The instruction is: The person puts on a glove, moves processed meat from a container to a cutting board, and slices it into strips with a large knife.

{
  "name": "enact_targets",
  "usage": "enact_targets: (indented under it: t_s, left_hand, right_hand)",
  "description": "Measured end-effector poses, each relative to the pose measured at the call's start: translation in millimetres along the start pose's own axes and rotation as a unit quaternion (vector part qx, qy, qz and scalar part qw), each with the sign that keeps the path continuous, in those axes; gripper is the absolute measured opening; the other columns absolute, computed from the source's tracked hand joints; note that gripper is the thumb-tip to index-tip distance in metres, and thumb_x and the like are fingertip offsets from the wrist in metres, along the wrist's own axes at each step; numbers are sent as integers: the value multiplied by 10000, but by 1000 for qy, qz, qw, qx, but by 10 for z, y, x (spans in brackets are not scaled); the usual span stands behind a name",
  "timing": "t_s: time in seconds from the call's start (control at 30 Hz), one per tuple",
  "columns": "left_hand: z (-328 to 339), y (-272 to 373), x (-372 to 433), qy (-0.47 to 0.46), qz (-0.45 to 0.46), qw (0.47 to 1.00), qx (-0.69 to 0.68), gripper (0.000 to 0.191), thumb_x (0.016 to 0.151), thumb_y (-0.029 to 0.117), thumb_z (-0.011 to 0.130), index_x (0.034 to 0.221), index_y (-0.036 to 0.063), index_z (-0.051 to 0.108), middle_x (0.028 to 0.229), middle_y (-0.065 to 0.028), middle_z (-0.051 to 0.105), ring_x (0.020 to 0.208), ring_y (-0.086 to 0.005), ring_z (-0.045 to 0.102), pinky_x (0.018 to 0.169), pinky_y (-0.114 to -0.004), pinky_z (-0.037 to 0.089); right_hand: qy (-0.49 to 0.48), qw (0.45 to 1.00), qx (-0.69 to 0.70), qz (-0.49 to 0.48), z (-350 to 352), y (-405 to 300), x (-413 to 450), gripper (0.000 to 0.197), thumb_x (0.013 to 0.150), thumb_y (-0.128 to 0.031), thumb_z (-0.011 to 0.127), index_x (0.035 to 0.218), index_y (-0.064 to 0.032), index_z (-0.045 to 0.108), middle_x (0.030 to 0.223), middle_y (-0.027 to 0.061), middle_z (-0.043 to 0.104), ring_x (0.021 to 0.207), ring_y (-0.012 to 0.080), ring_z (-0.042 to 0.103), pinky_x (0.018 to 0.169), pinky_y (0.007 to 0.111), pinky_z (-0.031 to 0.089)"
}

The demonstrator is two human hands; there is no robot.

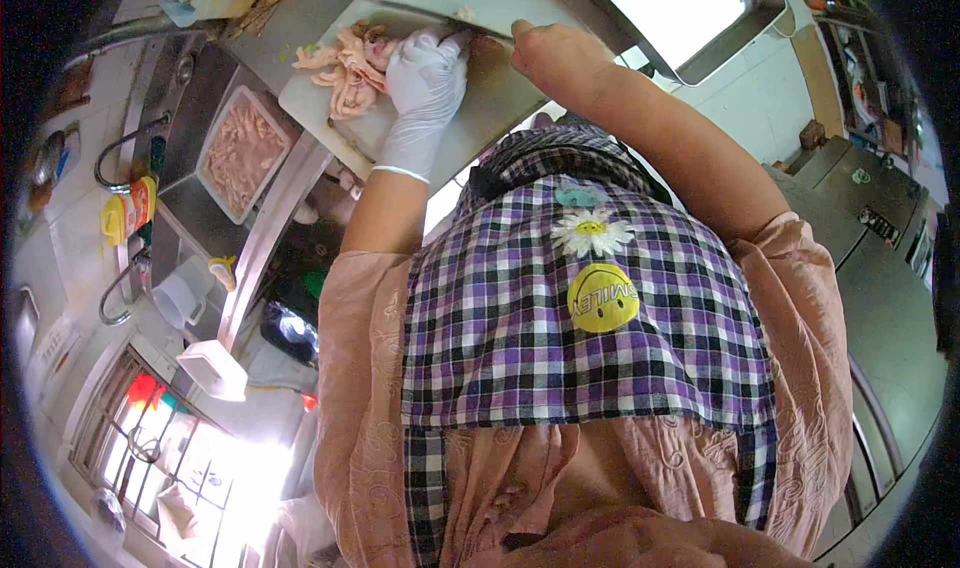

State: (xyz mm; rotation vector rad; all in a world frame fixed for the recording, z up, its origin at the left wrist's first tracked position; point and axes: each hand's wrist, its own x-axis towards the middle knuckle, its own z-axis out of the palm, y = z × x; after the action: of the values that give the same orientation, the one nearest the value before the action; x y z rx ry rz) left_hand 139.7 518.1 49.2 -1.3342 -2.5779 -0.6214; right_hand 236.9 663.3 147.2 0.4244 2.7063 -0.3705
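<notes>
My left hand (429,72), in a white disposable glove, curls over the cutting board (480,110). Its fingers close on a chicken foot, mostly hidden beneath the glove. Beside the glove lies a heap of pale chicken feet (349,72) on the board's left part. My bare right hand (559,54) is a fist around the handle of a knife. The dark, narrow-looking knife blade (489,33) reaches left from this fist to the gloved fingertips. Most of the handle is hidden in the fist.
A white tub of chicken feet in liquid (244,155) sits in the steel sink (184,200) at left. Beyond my right forearm is a deep metal tray (694,69) with a few pieces inside. A yellow-and-orange bottle (129,210) and a clear plastic jug (180,290) are near the sink.
</notes>
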Motion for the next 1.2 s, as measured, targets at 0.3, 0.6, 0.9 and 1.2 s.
enact_targets:
  t_s: [0.3, 0.6, 0.9, 1.2]
  left_hand:
    - [-60, 15, 5, 0, 21, 1000, -18, 195, 694, 209, 666, 868, 127, 701, 847, -93, 615, 826, -296, 597, 700, -425, 486]
    - [-69, 22, -16, 52, 31, 997, -54, 150, 695, 163, 679, 838, 122, 702, 836, -52, 627, 800, -259, 601, 688, -392, 494]
    - [-76, 48, 26, -61, -17, 998, 31, 225, 674, 165, 665, 892, 137, 714, 803, -105, 627, 791, -292, 607, 674, -406, 493]
    - [-127, 97, 25, -81, -11, 996, 47, 195, 696, 192, 651, 872, 126, 701, 794, -120, 627, 816, -299, 610, 731, -405, 482]
  right_hand:
    - [-31, 999, -27, 25, -72, 220, -320, 237, 878, -191, 511, 1046, -29, 550, 879, 201, 662, 839, 371, 651, 706, 472, 522]
    - [114, 993, 29, 0, 130, 292, -348, 172, 892, -177, 493, 943, -14, 511, 715, 223, 620, 699, 406, 622, 650, 509, 493]
    - [72, 997, -21, -8, 5, 204, -431, 213, 863, -160, 508, 1042, -44, 524, 820, 193, 663, 748, 369, 657, 637, 482, 524]
    - [36, 994, -82, -66, 22, 6, -146, 155, 864, -148, 504, 959, -28, 526, 812, 162, 664, 754, 341, 654, 643, 443, 517]
